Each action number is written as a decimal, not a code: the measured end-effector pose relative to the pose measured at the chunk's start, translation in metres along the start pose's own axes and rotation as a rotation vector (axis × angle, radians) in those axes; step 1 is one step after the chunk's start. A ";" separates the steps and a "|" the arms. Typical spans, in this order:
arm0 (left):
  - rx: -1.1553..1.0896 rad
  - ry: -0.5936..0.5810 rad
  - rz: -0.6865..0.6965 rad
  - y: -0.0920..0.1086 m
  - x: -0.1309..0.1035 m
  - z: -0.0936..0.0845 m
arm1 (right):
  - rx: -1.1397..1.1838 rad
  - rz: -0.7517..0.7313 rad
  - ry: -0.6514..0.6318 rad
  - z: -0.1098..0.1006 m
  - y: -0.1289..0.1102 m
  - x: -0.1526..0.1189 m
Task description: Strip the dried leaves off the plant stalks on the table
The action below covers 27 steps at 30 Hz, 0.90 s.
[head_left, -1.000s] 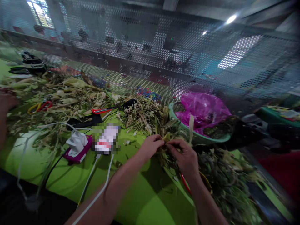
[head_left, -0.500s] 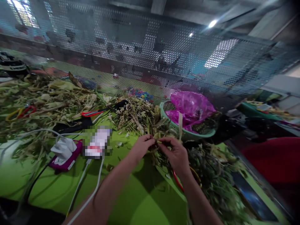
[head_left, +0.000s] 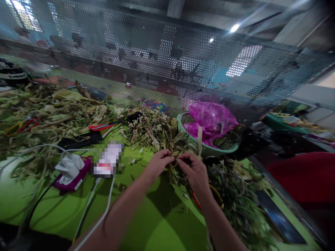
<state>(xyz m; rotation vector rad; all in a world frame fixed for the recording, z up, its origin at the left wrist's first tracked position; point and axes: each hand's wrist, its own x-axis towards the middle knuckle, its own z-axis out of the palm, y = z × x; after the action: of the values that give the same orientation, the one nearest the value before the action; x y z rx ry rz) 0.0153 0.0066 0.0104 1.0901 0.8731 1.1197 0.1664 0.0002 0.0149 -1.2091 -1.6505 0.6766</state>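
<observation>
My left hand (head_left: 159, 164) and my right hand (head_left: 195, 171) meet over the green tabletop (head_left: 172, 223), each closed in a pinch. Between the fingertips is a small yellowish-green dried leaf (head_left: 176, 153), partly hidden by the fingers. A pale dry strip (head_left: 200, 137) stands up just behind my right hand. Beyond the fingers lies a heap of dried plant pieces (head_left: 150, 130). Under my right wrist a red and yellow handle loop (head_left: 195, 200) shows, mostly covered. Green, curly plant stems (head_left: 240, 205) are piled to the right of my right forearm.
A green basket (head_left: 214, 150) holds a pink plastic bag (head_left: 213, 116). On the left are a purple power block (head_left: 78, 179) with white plugs, a phone (head_left: 108, 160) with cables, a red cutter (head_left: 101, 126), scissors (head_left: 19, 127) and dried leaves (head_left: 60, 104). A perforated metal screen (head_left: 146, 52) stands behind.
The view has shifted slightly, so things appear a little further left. Both hands stay in nearly the same pinch at the leaf, with only small finger movement.
</observation>
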 end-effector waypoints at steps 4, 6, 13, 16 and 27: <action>0.133 0.003 0.054 -0.006 0.002 -0.001 | 0.074 0.033 -0.018 -0.002 0.001 0.001; 0.150 0.023 0.042 -0.007 0.002 -0.001 | 0.046 -0.003 -0.027 -0.003 -0.002 0.001; -0.021 0.029 0.002 -0.006 0.001 -0.001 | -0.125 -0.100 -0.001 -0.002 -0.006 0.002; -0.046 0.031 -0.017 -0.006 0.002 -0.001 | -0.163 -0.110 0.009 -0.001 -0.006 0.002; 0.068 0.037 0.051 0.000 -0.001 -0.001 | 0.189 0.109 -0.001 0.001 0.002 0.001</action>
<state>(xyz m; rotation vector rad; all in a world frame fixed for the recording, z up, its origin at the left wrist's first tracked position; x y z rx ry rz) 0.0147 0.0059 0.0098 1.1564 0.9227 1.1625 0.1665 0.0018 0.0128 -1.1670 -1.4934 0.8808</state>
